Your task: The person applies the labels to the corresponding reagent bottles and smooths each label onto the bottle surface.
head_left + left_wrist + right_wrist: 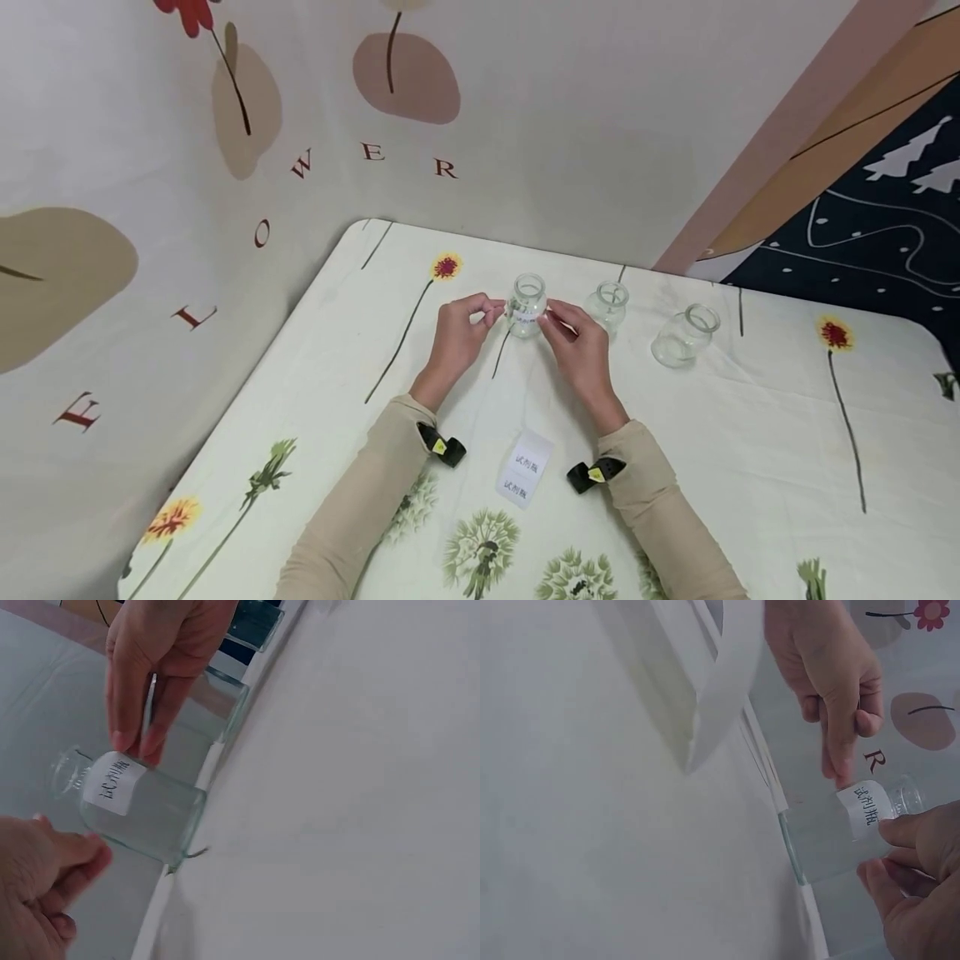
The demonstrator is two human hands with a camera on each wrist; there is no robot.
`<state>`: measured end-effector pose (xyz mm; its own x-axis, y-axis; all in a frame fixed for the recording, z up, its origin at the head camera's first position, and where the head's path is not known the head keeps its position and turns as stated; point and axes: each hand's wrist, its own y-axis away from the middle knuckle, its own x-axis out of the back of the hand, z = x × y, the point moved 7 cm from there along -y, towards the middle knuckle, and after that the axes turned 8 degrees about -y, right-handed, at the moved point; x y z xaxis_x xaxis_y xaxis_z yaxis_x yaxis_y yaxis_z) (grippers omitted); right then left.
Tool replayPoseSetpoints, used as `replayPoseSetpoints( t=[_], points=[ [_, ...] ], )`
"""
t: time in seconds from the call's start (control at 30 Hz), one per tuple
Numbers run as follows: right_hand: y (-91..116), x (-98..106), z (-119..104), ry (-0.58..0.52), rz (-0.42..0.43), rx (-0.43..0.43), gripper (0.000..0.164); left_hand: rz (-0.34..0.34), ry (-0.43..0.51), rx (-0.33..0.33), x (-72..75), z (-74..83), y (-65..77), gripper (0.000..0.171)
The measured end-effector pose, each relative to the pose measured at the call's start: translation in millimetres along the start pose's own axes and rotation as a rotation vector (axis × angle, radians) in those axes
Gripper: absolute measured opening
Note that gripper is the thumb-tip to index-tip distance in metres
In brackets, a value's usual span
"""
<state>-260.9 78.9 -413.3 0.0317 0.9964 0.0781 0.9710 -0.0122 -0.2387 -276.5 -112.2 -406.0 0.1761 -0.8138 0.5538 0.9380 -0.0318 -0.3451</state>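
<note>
A small clear glass bottle [525, 306] stands on the flowered tablecloth [750, 433], with a white printed label [112, 784] stuck on its side. My left hand [468, 329] is at the bottle's left, and its straight index finger [838, 754] presses the label's end [866, 808]. On the bottle's right, my right hand [573, 337] pinches the bottle with thumb and fingers [900, 851] at the label's other end. In the left wrist view my right hand's fingertips [131, 731] sit on the label's edge.
Two more empty glass bottles [609, 304] [684, 336] stand to the right of the labelled one. A white sheet with two printed labels [525, 479] lies between my forearms. A flower-print cloth wall [187, 208] rises behind and left of the table.
</note>
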Motion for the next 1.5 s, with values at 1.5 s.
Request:
replayPoseSetpoints(
  t=[1.5],
  points=[
    [119,30,-11,0.072,-0.562,-0.354,0.011,-1.044,-0.087,0.12,-35.9,56.3,95.4,0.018]
  ],
)
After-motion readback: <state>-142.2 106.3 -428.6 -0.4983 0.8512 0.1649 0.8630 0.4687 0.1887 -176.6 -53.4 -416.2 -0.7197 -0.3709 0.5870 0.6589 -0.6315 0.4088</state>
